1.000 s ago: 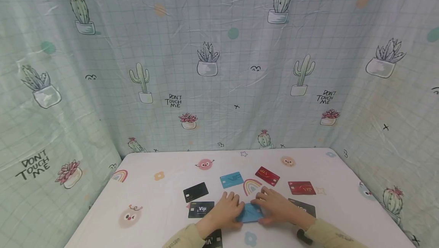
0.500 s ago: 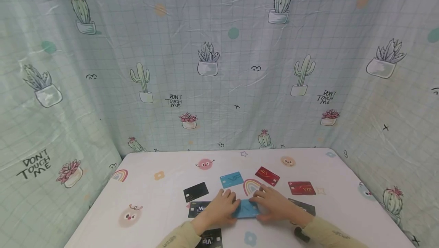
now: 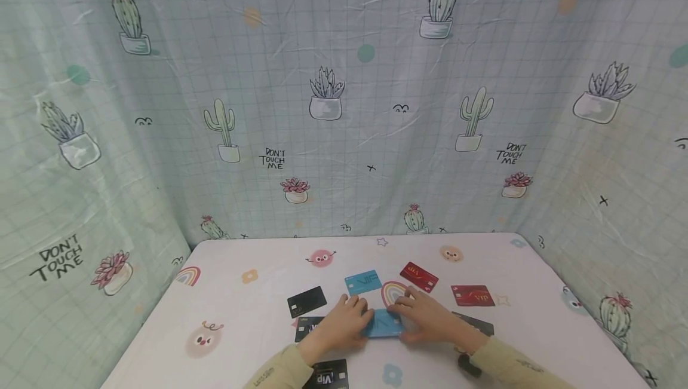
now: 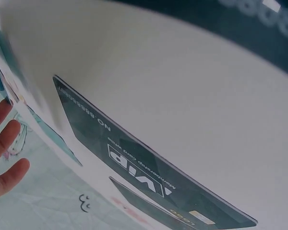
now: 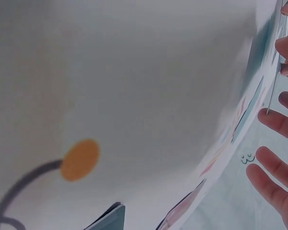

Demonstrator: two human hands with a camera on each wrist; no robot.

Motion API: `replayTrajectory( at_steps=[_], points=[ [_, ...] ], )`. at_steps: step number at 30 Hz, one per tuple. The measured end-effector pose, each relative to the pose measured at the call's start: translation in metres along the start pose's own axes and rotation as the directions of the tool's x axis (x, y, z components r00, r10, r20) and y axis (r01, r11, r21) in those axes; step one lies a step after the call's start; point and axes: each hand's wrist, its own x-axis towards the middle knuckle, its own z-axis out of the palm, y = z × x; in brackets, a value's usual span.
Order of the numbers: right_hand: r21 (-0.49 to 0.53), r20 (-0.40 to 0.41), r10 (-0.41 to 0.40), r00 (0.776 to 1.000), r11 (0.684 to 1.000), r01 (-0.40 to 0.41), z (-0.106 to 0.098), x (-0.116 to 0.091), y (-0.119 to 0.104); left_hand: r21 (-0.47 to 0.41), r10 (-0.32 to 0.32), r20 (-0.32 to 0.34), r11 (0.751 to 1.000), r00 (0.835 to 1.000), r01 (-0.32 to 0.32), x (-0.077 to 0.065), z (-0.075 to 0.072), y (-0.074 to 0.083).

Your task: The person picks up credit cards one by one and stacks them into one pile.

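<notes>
Between my two hands, a light blue card [image 3: 386, 324] is held by its short ends, close over the table. My left hand [image 3: 343, 322] grips its left end, and my right hand [image 3: 424, 317] grips its right end. In the right wrist view, the card [image 5: 274, 91] shows edge-on, with the right hand's fingertips [image 5: 271, 120] at its edge. The left wrist view catches only some left fingers [image 4: 5, 143]. A dark Vip card [image 3: 305, 328] lies partly behind the left hand, and a grey card [image 3: 478, 323] lies partly behind the right forearm.
Around the hands lie a black card [image 3: 307, 301], another blue card [image 3: 363, 282], two red cards [image 3: 419, 276] and a dark Vip card [image 3: 330, 374] near the left sleeve. A small black object [image 3: 469, 366] sits by the right sleeve. A printed curtain [image 3: 344, 138] encloses the table.
Both hands have moved a little left and away from me, carrying the blue card with them. The left hand now covers more of the Vip card beside it. The other cards have not moved.
</notes>
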Motion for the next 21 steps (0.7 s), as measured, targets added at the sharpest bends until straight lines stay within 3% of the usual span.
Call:
replayTrajectory(
  at_steps=[8,14,21],
  points=[
    [0.042,0.065,0.064,0.996,0.997,-0.067,-0.0020,0.0047,0.0012,0.018,-0.013,-0.004,1.000,1.000,0.013,-0.0002,0.0028,-0.0051],
    [0.018,0.029,0.046,0.999,0.999,-0.047,0.0009,0.0053,0.0037,0.032,-0.009,-0.032,0.999,0.999,0.010,-0.0005,0.0031,-0.0069],
    [0.090,0.073,0.088,0.993,0.991,-0.095,0.0006,0.0075,0.0058,0.017,-0.011,-0.034,1.000,0.999,0.012,0.0007,0.0020,-0.0098]
  ],
)
